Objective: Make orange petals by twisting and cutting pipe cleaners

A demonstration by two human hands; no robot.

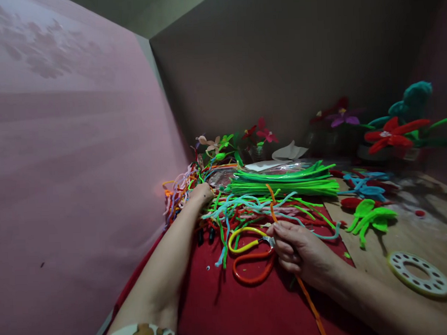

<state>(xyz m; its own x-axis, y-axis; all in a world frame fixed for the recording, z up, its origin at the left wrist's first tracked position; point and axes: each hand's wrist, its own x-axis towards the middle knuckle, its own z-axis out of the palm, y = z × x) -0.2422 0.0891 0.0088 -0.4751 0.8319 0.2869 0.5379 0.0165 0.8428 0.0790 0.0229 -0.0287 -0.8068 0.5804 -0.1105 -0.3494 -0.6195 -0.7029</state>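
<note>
An orange pipe cleaner (310, 302) is pinched in my right hand (291, 246), one end rising above the fingers and the rest trailing down toward me. Just left of that hand lie scissors (254, 279) with one yellow and one red-orange handle, their blades hidden under or behind the hand. My left hand (204, 193) reaches into the far left heap of loose coloured pipe cleaners (178, 194); its fingers are out of sight there. Beside it spreads a tangle of light blue, green, pink and red pipe cleaners (243, 206). Behind that lies a thick green bundle (283, 182).
A pink wall (80, 193) stands close on the left. Pipe-cleaner flowers (390, 135) stand at the back. On the right wooden board (377, 284) are green leaf shapes (374, 217) and a round disc with holes (418, 272). Red cloth (222, 311) covers the near surface.
</note>
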